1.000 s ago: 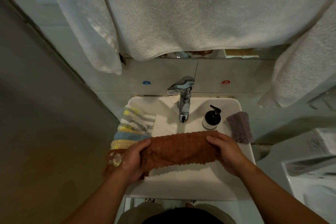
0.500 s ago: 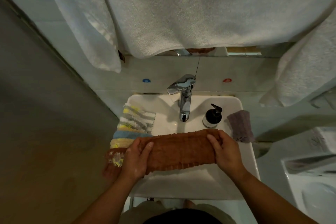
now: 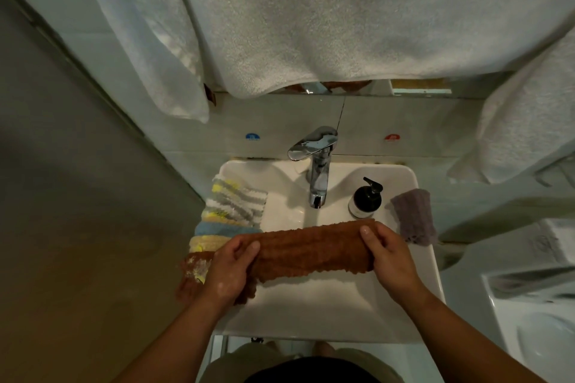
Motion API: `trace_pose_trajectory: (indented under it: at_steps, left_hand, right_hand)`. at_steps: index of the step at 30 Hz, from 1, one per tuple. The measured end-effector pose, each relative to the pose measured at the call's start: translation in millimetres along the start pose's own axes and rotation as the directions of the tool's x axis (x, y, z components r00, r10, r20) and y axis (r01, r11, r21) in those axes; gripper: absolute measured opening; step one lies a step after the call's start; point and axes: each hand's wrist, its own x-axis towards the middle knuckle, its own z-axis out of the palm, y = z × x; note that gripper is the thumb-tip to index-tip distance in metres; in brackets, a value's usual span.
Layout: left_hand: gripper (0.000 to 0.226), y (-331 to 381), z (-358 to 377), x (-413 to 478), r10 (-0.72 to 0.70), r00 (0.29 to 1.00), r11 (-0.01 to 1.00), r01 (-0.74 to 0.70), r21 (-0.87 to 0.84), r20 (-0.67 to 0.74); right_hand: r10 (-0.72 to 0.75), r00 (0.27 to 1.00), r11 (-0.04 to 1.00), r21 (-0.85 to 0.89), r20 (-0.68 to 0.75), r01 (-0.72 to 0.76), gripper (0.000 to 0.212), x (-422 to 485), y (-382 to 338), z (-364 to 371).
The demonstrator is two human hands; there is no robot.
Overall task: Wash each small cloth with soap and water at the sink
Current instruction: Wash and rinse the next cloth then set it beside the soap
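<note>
A brown ribbed cloth (image 3: 311,250) is stretched sideways above the white sink (image 3: 326,314). My left hand (image 3: 228,267) grips its left end and my right hand (image 3: 390,261) grips its right end. On the sink's left rim lies a stack of small cloths (image 3: 231,214), striped grey, yellow, blue and cream. Another brown cloth (image 3: 194,274) shows at the stack's near end, behind my left hand. A grey cloth (image 3: 413,216) lies on the right rim. A black pump soap bottle (image 3: 365,199) stands beside the chrome tap (image 3: 317,171). No water is seen running.
Large white towels (image 3: 311,15) hang above the sink and cover the mirror. Another white towel (image 3: 525,130) hangs at the right. A grey wall (image 3: 77,196) closes the left side. A white toilet (image 3: 541,320) stands at the lower right.
Both hands have shifted slightly on the brown cloth, rolling it tighter. The cloth stays stretched over the basin in about the same place.
</note>
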Motion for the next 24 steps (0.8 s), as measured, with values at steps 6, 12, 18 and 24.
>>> trace_pose_trajectory:
  at_steps: [6, 12, 18, 24]
  left_hand:
    - [0.007, 9, 8, -2, 0.215, 0.970, 0.951, -0.183, 0.250, -0.110]
    - [0.021, 7, 1, 0, 0.080, 0.997, 0.995, -0.080, 0.064, 0.001]
    - [0.020, 2, -4, 3, -0.061, 0.998, 0.998, 0.061, -0.018, 0.017]
    - [0.014, 4, 17, 1, 0.066, 0.994, 0.978, -0.047, 0.202, -0.091]
  right_hand:
    - [-0.049, 0.996, 0.998, -0.031, -0.078, 0.047, 0.015, 0, 5, 6]
    - [-0.007, 1.000, 1.000, 0.017, -0.029, 0.007, 0.014, 3, 1, -3]
    - [0.007, 1.000, 0.999, 0.032, -0.014, -0.006, 0.018, 3, 1, -3]
    - [-0.046, 0.985, 0.984, -0.178, -0.166, 0.016, 0.020, -4, 6, 19]
